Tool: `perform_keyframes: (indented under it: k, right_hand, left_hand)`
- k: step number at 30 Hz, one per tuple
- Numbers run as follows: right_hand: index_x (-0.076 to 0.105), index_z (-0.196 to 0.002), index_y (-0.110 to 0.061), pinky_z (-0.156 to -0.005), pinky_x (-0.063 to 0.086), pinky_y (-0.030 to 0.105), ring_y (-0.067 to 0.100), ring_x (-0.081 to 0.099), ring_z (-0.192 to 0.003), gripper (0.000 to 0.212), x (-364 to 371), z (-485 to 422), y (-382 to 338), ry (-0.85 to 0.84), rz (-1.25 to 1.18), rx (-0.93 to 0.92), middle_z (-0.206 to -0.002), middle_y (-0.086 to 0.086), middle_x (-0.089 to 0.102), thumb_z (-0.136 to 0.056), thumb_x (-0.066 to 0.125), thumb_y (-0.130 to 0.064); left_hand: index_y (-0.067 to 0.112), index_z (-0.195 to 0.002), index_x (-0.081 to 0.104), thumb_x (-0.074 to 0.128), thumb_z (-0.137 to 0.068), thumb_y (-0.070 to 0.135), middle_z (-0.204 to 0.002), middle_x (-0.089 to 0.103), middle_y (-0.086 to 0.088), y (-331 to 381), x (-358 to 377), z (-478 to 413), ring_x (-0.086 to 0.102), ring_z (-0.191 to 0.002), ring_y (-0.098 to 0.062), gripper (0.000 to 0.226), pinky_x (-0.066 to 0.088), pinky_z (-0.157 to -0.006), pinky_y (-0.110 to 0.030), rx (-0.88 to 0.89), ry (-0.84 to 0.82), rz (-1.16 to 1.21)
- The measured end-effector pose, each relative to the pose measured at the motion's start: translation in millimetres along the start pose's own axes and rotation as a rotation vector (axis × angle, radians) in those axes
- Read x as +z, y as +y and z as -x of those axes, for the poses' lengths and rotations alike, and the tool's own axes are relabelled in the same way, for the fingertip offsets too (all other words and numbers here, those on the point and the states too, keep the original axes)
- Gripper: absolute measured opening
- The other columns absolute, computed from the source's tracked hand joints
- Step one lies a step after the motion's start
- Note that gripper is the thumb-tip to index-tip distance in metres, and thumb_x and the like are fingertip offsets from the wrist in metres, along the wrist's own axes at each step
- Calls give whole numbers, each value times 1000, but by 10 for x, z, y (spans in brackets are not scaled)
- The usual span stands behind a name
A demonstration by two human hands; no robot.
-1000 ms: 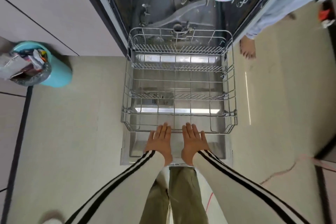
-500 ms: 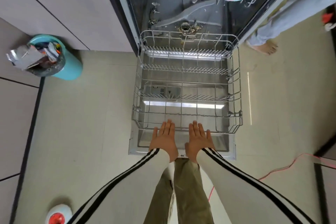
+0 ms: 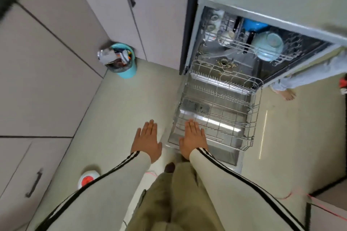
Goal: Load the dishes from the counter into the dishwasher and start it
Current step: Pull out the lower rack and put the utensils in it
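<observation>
We are seeing a bare wire lower rack point(image 3: 217, 110), shiny metal, lying over a brushed steel dishwasher door point(image 3: 225, 155) that is glaring at centre right. Floor point(image 3: 116, 110) is looking like smooth glossy tile. Cabinet fronts point(image 3: 47, 73), upper left, are reading matt. Teal bin point(image 3: 126, 69) is looking like smooth plastic. Sleeves point(image 3: 105, 184) are looking like soft cloth.

No lettering, label, brand, number or sign can be read on anything in view
</observation>
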State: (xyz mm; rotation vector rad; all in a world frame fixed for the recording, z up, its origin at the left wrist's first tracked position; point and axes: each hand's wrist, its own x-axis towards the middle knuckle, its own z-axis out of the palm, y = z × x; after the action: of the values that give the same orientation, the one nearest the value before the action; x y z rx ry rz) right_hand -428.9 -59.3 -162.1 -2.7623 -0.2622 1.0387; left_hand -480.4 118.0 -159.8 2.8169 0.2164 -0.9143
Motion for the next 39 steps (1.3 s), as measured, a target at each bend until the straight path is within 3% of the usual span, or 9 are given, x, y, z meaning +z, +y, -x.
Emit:
perform_keyframes:
  k: [9,15,22,28,33,39]
  right_hand:
    - [2,-157,-12,-123,-2,44,23,-8,-151,65,-801,-175,-1049,226,127,-202,-164,7,-9,-101,30,-32]
    - [5,-157,-12,-123,0,42,23,-4,-152,66,-1377,-1017,-1911,265,104,-324,-165,7,-4,-101,34,-32]
    - [4,-157,-12,-123,3,40,22,-3,-152,65,-2220,-1985,-2852,235,85,-343,-165,6,-4,-103,32,-32]
    - [12,-157,-14,-124,4,39,20,0,-152,63,-3096,-2703,-3709,320,67,-474,-165,4,1,-101,37,-28]
    - [19,-155,-11,-123,10,38,21,8,-151,62,-3741,-3429,-4298,421,126,-534,-164,7,10,-100,40,-28]
    - [41,-145,-7,-115,30,41,29,33,-141,54,-4492,-4171,-4812,627,73,-440,-153,13,37,-93,50,-23]
  left_hand:
    - [13,-156,-11,32,-102,39,-164,-16,-3,-795,-1061,124,-10,-152,-20,74,-1,-124,-41,-167,151,33]
    - [14,-157,-9,33,-102,39,-164,-15,-4,-1375,-1790,-641,-11,-152,-21,73,-2,-124,-42,-200,228,28]
    - [14,-157,-5,35,-101,39,-165,-10,-6,-2077,-2917,-1585,-7,-152,-24,74,2,-123,-45,-219,245,46]
    - [15,-157,-3,38,-100,36,-165,-9,-6,-2614,-3933,-2292,-8,-152,-24,73,-1,-123,-46,-259,344,133]
    - [13,-157,-1,41,-100,32,-166,-6,-6,-3099,-4653,-2998,-5,-152,-23,74,1,-124,-43,-209,489,117]
    - [7,-156,13,45,-97,27,-164,11,-9,-3483,-5635,-3882,10,-151,-24,70,11,-123,-39,38,613,79]
